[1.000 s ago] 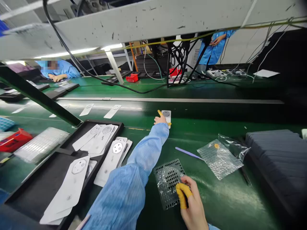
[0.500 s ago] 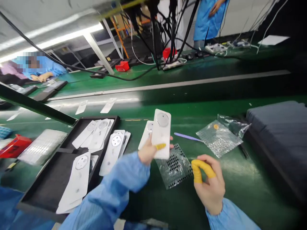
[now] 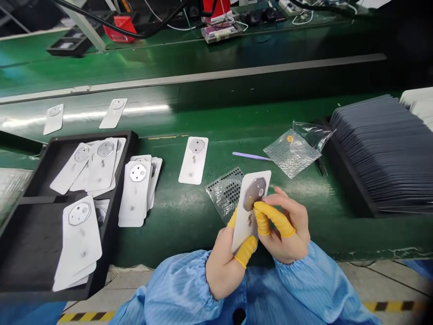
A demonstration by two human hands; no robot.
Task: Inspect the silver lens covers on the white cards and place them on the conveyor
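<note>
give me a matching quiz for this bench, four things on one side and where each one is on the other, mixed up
Things:
1 purple stick
2 black tray
3 stack of dark sheets
4 white panel with metal ring

Places:
a far right of the green bench
b between the left hand and right hand
c left side, with white panels in it
d lying flat just left of the bubble bag

Pairs: 1-d; 2-c; 3-a; 4-b
</note>
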